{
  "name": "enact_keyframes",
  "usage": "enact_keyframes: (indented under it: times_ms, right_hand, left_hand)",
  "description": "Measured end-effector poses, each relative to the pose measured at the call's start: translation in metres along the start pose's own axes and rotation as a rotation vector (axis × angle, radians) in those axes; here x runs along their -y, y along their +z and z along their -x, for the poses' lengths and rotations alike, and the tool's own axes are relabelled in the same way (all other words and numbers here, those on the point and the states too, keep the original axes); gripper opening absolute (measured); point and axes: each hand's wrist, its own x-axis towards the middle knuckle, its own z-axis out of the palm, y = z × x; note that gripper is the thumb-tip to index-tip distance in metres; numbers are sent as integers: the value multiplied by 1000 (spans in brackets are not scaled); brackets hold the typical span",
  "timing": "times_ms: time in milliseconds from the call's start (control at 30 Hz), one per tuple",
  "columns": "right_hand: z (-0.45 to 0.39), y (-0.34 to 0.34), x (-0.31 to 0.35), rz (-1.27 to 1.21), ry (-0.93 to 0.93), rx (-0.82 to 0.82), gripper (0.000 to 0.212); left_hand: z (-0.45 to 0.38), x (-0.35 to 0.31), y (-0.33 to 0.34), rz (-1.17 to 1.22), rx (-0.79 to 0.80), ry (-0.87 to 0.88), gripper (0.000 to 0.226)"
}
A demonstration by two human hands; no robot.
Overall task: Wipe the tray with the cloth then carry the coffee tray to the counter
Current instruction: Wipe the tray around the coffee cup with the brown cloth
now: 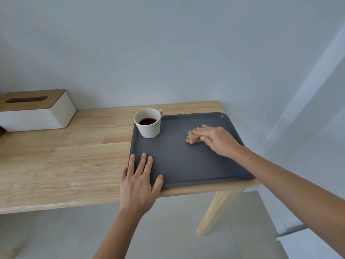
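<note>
Two bare hands rest on a matte dark-grey tray (186, 165), a rounded-corner rectangle with a low raised rim, set at the right end of a pale wood-grain bench (65, 165). The left hand (138, 182) lies flat, fingers (142, 163) spread and released, over the tray's near-left corner. The right hand (218, 140) presses open fingers onto a crumpled tan cloth (192, 139) mid-tray. One glossy white cup (148, 123) of dark coffee stands in the far-left corner. A white tissue box (35, 111) with wooden lid sits far left.
</note>
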Motion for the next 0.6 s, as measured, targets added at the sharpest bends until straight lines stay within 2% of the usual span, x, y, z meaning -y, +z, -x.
enact_keyframes:
  times_ms: [133, 233, 400, 600]
  right_hand:
    - [-48, -6, -25, 77, 147, -77, 36]
    - [-54, -5, -30, 83, 201, -111, 37]
    - [11, 5, 0, 51, 58, -87, 37]
    - [87, 0, 24, -15, -82, 13, 38]
  left_hand:
    - [0, 0, 2, 15, -26, -3, 69]
    - [0, -1, 2, 16, -39, -7, 69]
    - [0, -1, 3, 0, -43, -18, 70]
    - [1, 2, 2, 10, -41, 9, 69]
